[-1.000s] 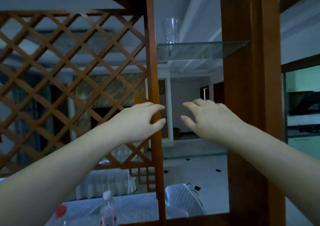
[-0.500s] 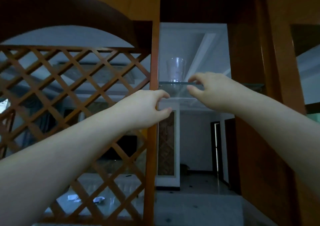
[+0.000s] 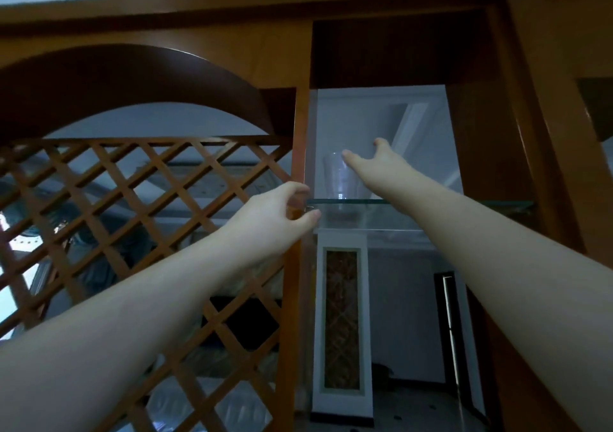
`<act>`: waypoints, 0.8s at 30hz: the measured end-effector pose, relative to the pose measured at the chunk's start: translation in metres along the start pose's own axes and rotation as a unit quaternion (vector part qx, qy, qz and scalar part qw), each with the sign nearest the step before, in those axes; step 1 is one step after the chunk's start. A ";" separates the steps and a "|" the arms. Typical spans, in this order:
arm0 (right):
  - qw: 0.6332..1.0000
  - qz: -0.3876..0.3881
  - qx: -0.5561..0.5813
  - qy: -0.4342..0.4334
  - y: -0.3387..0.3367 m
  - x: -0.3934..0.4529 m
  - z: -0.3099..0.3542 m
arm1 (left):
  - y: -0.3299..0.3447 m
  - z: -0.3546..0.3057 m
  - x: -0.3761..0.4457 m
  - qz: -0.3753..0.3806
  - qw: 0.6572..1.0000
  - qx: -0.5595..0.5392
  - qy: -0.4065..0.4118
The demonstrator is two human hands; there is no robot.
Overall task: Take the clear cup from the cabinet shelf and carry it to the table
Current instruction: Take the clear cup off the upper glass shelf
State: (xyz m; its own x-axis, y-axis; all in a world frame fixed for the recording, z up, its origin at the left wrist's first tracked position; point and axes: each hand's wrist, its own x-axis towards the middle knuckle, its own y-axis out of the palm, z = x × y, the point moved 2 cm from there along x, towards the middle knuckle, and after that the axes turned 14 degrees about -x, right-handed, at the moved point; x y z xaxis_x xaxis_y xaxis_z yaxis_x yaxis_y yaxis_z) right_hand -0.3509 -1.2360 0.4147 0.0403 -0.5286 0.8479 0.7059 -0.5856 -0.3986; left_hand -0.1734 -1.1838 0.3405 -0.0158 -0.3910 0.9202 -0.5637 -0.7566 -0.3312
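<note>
clear cup [image 3: 338,177] upright on glass shelf [image 3: 398,201], near its left edge. right hand [image 3: 374,161] spread open just beside the cup's right side, contact unclear. left hand [image 3: 282,214] loosely curled, empty, at wooden post [image 3: 300,153].

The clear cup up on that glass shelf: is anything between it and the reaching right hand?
Nothing visible. The right hand, open, is right beside the clear cup above the glass shelf.
</note>
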 end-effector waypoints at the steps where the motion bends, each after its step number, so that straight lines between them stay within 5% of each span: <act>1: 1.000 0.017 0.012 0.014 0.003 0.003 0.002 | 0.000 0.002 0.000 -0.008 1.000 -0.012 -0.004; 13: 0.982 0.115 0.118 0.091 0.030 0.028 0.015 | 0.002 0.007 -0.011 -0.030 0.998 -0.051 -0.006; 24: 0.985 0.061 0.144 0.070 0.021 0.020 0.024 | 0.005 0.010 -0.014 -0.029 0.984 -0.166 -0.064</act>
State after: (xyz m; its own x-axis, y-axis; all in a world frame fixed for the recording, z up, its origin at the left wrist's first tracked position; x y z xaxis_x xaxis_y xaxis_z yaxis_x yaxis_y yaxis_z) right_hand -0.3182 -1.2441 0.4317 0.0537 -0.6759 0.7350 0.8743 -0.3238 -0.3616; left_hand -0.1681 -1.1875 0.3236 0.1163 -0.4302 0.8952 -0.8000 -0.5747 -0.1722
